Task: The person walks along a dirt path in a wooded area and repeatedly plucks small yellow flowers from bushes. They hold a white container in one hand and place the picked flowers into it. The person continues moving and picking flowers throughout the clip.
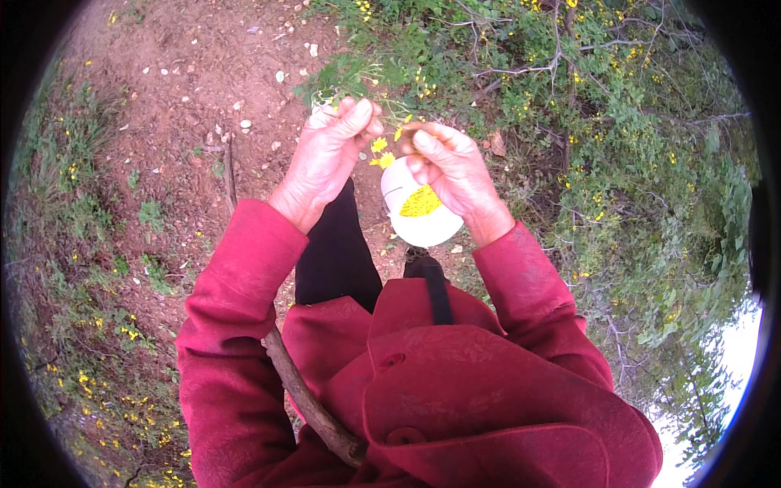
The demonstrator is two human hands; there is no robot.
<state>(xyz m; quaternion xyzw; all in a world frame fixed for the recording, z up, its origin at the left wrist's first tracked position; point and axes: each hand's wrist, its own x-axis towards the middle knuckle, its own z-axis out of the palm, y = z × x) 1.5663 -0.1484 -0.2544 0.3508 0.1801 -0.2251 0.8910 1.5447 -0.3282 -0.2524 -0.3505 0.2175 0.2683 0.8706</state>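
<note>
My left hand (338,138) is closed around a green leafy sprig (338,79) with thin stems and small yellow flowers. Several yellow blossoms (381,153) hang between my two hands. Close beside them, my right hand (447,159) has its thumb and fingers drawn together; whatever they pinch is hidden. Under the right hand is a round white container (427,232), with a heap of yellow petals (421,201) showing inside. Part of its rim is covered by the right hand.
A wooden stick (305,390) lies against my red coat, by the left forearm. Yellow-flowered bushes with bare branches (561,61) crowd the right side. Reddish soil (203,81) with pale stones lies ahead, and low flowering plants (98,398) grow at left. A black strap (438,294) crosses the coat.
</note>
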